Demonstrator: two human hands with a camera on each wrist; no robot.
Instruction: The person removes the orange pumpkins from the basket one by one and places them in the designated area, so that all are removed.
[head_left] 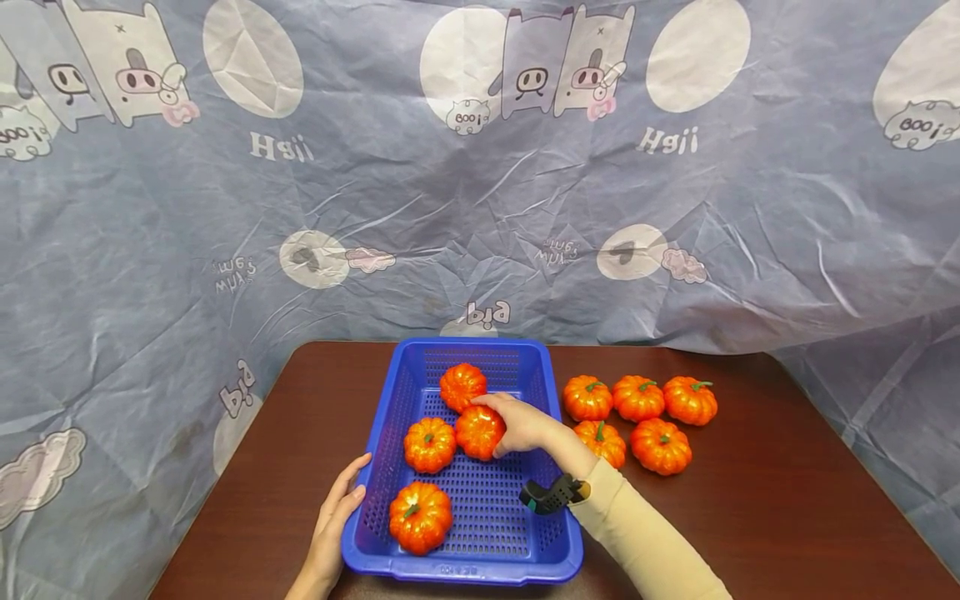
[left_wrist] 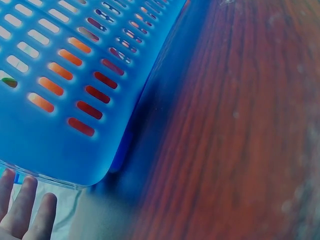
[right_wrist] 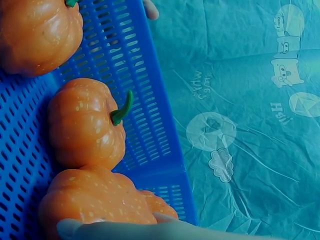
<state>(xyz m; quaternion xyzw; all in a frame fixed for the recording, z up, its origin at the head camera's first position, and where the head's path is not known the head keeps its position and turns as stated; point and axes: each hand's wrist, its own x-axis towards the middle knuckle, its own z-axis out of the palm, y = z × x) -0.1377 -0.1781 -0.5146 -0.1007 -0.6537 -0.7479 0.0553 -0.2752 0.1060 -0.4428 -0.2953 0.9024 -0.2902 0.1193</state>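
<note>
In the head view, a blue plastic basket with slotted walls holds several small orange pumpkins. My right hand reaches over its right side and grips one pumpkin between thumb and fingers. Close around that one are a pumpkin behind and another to its left; a further pumpkin sits near the front. The right wrist view shows the gripped pumpkin against its green-stemmed neighbour. My left hand touches the basket's left side, fingers extended in the left wrist view.
Right of the basket, several more pumpkins stand in two rows on the dark brown wooden table. A grey-blue printed cloth hangs behind the table. A black band is on my right wrist.
</note>
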